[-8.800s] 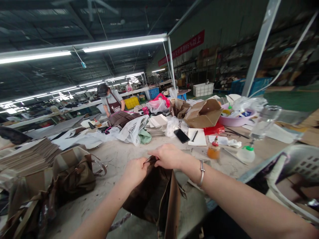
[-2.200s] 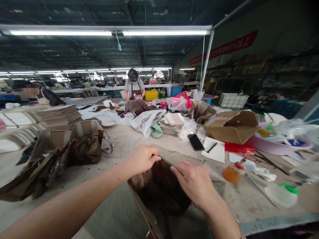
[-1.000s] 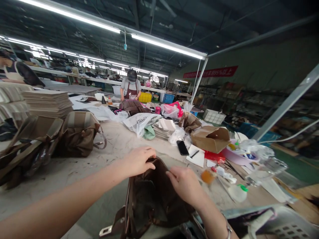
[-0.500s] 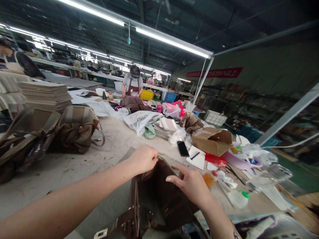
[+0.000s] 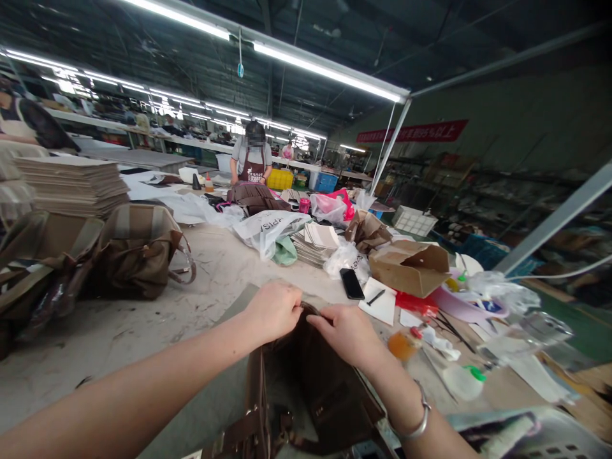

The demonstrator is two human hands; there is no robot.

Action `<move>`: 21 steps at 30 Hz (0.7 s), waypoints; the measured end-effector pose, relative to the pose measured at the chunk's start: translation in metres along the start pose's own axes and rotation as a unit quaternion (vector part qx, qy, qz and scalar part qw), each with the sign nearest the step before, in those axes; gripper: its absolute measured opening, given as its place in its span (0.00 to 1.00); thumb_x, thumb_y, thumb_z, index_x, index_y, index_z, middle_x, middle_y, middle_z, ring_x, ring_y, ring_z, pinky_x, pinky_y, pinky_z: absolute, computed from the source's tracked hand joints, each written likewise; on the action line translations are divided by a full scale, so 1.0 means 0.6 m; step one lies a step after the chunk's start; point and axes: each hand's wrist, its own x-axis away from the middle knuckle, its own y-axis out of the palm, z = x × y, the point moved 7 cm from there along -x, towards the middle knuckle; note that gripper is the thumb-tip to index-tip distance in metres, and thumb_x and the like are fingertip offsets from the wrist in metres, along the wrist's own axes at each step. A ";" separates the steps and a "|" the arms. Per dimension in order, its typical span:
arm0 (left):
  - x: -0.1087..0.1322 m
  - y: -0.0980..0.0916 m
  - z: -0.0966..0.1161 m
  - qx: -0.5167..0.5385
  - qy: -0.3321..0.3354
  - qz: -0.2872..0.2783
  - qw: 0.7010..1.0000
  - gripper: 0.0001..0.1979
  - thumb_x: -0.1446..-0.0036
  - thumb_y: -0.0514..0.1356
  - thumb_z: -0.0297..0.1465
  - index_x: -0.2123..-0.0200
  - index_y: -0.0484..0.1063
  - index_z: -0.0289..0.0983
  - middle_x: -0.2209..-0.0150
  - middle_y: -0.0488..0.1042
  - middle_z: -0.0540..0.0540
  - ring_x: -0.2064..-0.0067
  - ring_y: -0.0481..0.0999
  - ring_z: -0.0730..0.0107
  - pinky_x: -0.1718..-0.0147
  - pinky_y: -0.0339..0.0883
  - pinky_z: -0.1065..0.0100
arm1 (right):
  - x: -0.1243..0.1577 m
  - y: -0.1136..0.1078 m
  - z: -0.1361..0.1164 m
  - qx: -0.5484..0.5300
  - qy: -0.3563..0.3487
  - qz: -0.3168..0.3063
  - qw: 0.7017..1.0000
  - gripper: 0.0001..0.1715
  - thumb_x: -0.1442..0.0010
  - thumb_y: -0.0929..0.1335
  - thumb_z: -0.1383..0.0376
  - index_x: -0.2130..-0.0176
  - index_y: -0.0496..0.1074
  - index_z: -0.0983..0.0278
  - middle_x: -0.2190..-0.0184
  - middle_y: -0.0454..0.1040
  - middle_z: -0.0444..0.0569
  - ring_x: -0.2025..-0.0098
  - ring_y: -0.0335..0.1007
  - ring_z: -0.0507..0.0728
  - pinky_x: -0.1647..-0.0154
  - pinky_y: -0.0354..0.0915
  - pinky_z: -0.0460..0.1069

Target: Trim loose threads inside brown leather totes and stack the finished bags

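Note:
A dark brown bag (image 5: 329,389) stands on the table in front of me, its mouth facing up and its dark inside showing. My left hand (image 5: 276,311) pinches the bag's far rim, fingers curled over the edge. Close to its right, my right hand (image 5: 347,331) holds the same rim between thumb and fingers, with a silver bangle (image 5: 423,411) on that wrist. Brown straps hang at the bag's near left side. Both hands' fingertips are partly hidden at the rim.
Brown bags (image 5: 138,255) and stacked boards (image 5: 71,185) lie left. A phone (image 5: 352,284), a cardboard box (image 5: 408,268), an orange-filled bottle (image 5: 404,344) and a green-capped bottle (image 5: 463,381) sit right. A co-worker (image 5: 253,156) stands across the table.
My right hand has moved left and closed on the bag's rim beside my left hand. My left hand keeps its pinch. The view has shifted slightly.

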 end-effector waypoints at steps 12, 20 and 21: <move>0.035 -0.007 -0.028 0.201 0.006 -0.020 0.979 0.19 0.54 0.64 0.30 0.57 0.66 0.42 0.51 0.72 0.49 0.53 0.72 0.64 0.54 0.64 0.65 | -0.007 -0.001 0.018 0.052 0.035 0.014 0.998 0.20 0.37 0.59 0.58 0.71 0.76 0.61 0.71 0.77 0.47 0.68 0.70 0.54 0.70 0.56 0.47; 0.036 -0.004 -0.057 0.108 0.001 -0.171 0.979 0.25 0.47 0.51 0.21 0.46 0.56 0.43 0.51 0.73 0.45 0.47 0.70 0.62 0.50 0.61 0.61 | 0.028 -0.001 0.020 0.034 0.050 0.007 0.998 0.20 0.38 0.60 0.59 0.72 0.76 0.61 0.71 0.77 0.48 0.67 0.72 0.55 0.68 0.58 0.46; 0.032 -0.004 -0.055 0.091 0.004 -0.173 0.981 0.25 0.47 0.52 0.22 0.46 0.57 0.43 0.52 0.73 0.45 0.48 0.70 0.61 0.51 0.61 0.60 | 0.034 -0.001 0.019 0.035 0.055 0.013 0.998 0.20 0.38 0.60 0.58 0.72 0.76 0.61 0.71 0.77 0.48 0.67 0.72 0.55 0.68 0.58 0.47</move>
